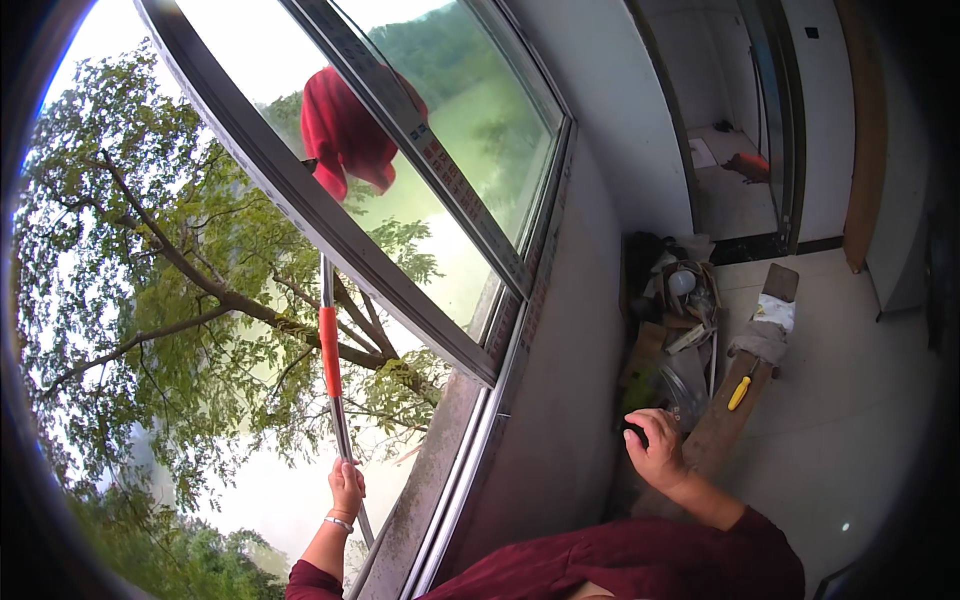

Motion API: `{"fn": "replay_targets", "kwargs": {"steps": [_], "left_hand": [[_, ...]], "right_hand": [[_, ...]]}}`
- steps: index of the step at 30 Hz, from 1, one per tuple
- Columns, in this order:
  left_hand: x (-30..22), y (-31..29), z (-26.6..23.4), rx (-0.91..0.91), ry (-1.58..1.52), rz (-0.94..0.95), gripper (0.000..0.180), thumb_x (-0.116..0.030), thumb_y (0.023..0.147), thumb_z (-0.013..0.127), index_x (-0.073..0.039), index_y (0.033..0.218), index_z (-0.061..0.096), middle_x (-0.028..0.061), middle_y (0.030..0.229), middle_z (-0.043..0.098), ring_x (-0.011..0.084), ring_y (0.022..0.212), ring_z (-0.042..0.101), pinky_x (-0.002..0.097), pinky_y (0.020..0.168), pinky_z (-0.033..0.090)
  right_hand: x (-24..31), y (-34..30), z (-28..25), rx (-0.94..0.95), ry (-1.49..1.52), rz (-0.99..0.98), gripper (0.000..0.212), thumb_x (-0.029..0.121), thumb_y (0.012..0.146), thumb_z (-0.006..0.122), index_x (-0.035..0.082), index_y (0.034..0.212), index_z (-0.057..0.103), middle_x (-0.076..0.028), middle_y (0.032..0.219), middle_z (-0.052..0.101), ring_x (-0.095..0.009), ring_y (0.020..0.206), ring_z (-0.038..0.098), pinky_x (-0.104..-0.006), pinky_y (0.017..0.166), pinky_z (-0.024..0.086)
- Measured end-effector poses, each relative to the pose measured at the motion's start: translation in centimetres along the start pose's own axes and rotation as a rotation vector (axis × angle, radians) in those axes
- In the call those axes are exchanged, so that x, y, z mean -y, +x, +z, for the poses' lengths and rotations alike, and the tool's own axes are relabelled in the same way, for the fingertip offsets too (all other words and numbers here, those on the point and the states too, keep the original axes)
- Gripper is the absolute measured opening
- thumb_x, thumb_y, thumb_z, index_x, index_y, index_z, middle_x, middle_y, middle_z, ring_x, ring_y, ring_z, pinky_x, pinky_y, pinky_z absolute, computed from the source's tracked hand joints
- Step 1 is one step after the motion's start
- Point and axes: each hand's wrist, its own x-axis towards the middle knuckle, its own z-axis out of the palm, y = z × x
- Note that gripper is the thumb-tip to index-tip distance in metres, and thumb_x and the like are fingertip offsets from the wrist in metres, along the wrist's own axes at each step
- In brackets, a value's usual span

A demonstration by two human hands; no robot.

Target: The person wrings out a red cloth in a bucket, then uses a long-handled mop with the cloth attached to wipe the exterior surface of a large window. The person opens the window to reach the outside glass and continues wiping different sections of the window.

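My left hand (346, 488), a bracelet at its wrist, reaches out through the open window and is closed around a metal pole (342, 430). An orange-red sleeve (329, 350) covers part of the pole above the hand. The pole runs up behind the sliding window frame (330, 220). Beyond the glass, in line with it, a red cloth (345, 130) hangs outside; where pole and cloth meet is hidden. My right hand (657, 452) is indoors, its fingers curled in. A dark patch shows between thumb and fingers, too unclear to name.
A window sill (440, 450) runs along my left, with tree branches (230, 295) outside. On the floor to the right lie a wooden plank (725, 415) with a grey rag (763, 342), a yellow-handled screwdriver (739, 393) and a clutter-filled box (690, 300). A doorway (735, 190) stands behind.
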Motion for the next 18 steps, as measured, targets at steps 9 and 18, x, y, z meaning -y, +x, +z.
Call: {"fn": "replay_targets", "kwargs": {"steps": [9, 18], "left_hand": [[0.0, 1.7, 2.3, 0.129, 0.099, -0.060, 0.029, -0.028, 0.094, 0.036, -0.004, 0.084, 0.048, -0.0016, 0.045, 0.040, 0.0057, 0.033, 0.036, 0.0202, 0.030, 0.029], [-2.6, 17.3, 13.2, 0.124, -0.068, 0.104, 0.032, -0.036, 0.093, 0.038, -0.006, 0.085, 0.047, -0.0014, 0.048, 0.040, 0.0057, 0.032, 0.034, 0.0200, 0.030, 0.027]], "right_hand": [[0.7, -3.6, -0.1, -0.002, -0.032, 0.118, 0.023, 0.003, 0.068, 0.061, 0.006, 0.090, 0.053, -0.009, 0.087, 0.057, -0.027, 0.080, 0.054, -0.0371, 0.074, 0.040], [0.5, -3.6, -0.2, -0.093, -0.165, 0.201, 0.021, 0.002, 0.067, 0.061, 0.006, 0.087, 0.053, -0.008, 0.087, 0.056, -0.027, 0.080, 0.053, -0.0372, 0.073, 0.040]]}}
